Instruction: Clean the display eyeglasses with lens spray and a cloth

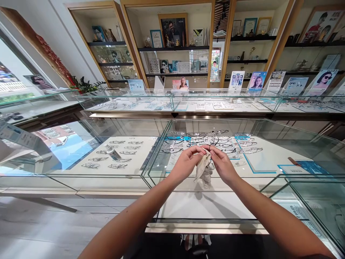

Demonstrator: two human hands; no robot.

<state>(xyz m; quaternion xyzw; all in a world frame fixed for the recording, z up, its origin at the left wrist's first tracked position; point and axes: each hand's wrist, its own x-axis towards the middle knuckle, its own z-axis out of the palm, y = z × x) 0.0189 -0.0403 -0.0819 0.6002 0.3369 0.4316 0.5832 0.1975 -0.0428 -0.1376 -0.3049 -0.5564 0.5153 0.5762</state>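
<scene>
My left hand [188,160] is closed, its fingertips pinching a beige lens-cleaning cloth [201,168] with a zigzag edge. The cloth hangs down between my hands. My right hand [221,162] is also closed, its fingertips meeting the left ones at a thin, dark-framed pair of glasses [209,147]. Cloth and fingers hide most of that pair. Just beyond my hands, several dark-framed glasses [198,136] lie on or under the glass countertop; I cannot tell which from here. The cloth's reflection shows in the glass below.
A spray bottle [112,153] is on the left part of the glass display case [156,180], over rows of glasses. Another glass case [318,212] adjoins at the right. Behind runs a long glass counter [188,94] with upright cards, then wall shelves [175,48]. A plant [86,85] stands back left.
</scene>
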